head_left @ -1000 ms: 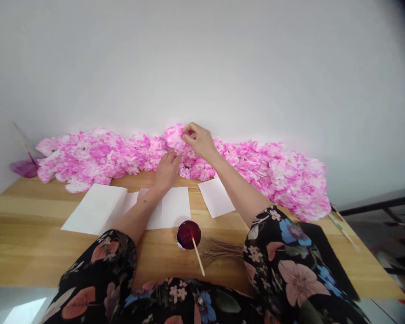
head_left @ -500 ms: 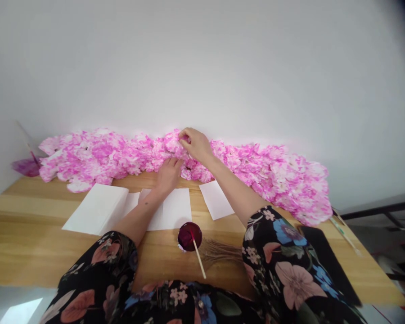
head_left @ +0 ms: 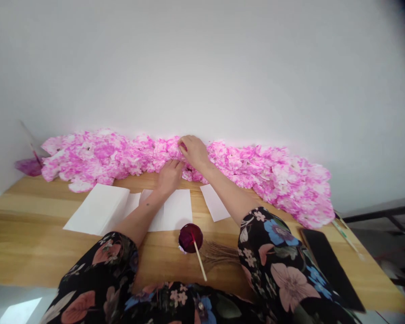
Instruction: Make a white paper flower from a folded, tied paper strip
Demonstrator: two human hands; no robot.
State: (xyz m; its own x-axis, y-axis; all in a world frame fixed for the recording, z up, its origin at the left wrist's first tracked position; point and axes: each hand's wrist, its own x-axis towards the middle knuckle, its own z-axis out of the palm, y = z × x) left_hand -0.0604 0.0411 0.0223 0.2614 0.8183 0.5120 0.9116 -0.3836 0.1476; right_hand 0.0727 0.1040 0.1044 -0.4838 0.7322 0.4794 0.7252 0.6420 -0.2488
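Observation:
A long, dense heap of pink-and-white ruffled flowers point(head_left: 101, 150) runs along the back of the table. Near the heap's middle, my right hand point(head_left: 195, 153) is bent down with thumb and fingers pinched at a pink flower point(head_left: 172, 145). Pink shows between those fingertips. Just below and to its left, my left hand point(head_left: 169, 176) is closed, fingers together, against the heap's front edge. Whatever it grips is hidden by the fingers and petals. Both forearms reach over white paper sheets point(head_left: 177, 209).
A cup of dark red liquid point(head_left: 190, 238) with a wooden stick point(head_left: 200, 261) stands close in front of me. Beside it lie thin brown stems point(head_left: 222, 252). A folded white sheet point(head_left: 96, 207) is left, a black flat object point(head_left: 330, 265) right. A brush point(head_left: 349, 240) lies near the right edge.
My right hand has come down slightly toward my left hand and the flowers. My left hand has hardly moved. The whole view has shifted a little.

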